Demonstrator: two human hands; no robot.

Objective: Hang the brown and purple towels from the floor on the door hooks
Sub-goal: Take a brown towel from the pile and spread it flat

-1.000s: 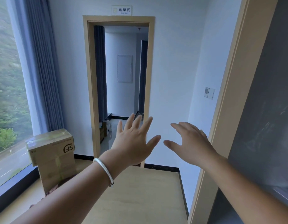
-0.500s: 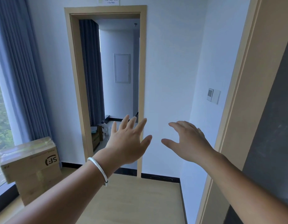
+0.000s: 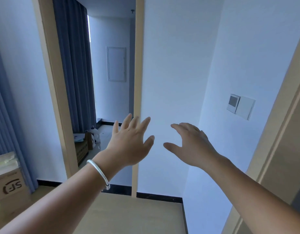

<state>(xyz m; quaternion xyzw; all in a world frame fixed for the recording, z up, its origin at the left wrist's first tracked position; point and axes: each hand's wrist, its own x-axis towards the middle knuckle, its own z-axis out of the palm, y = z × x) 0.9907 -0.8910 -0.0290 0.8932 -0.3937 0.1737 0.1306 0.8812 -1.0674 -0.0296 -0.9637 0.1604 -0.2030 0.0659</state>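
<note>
My left hand, with a silver bangle on its wrist, is stretched out in front of me with straight, spread fingers and holds nothing. My right hand is raised beside it, palm down, fingers relaxed and empty. No brown or purple towel is in view, and no door hooks show. A wooden door frame runs up the right edge; the door surface beside it is mostly out of view.
An open doorway with a wooden frame leads to another room straight ahead, with a blue curtain inside. A cardboard box stands at the lower left by a curtain. A wall switch panel is on the right wall. Wooden floor lies below.
The view has moved closer to the doorway and turned right, so the window has left the view and the box has slid to the left edge. Both hands stay raised and empty.
</note>
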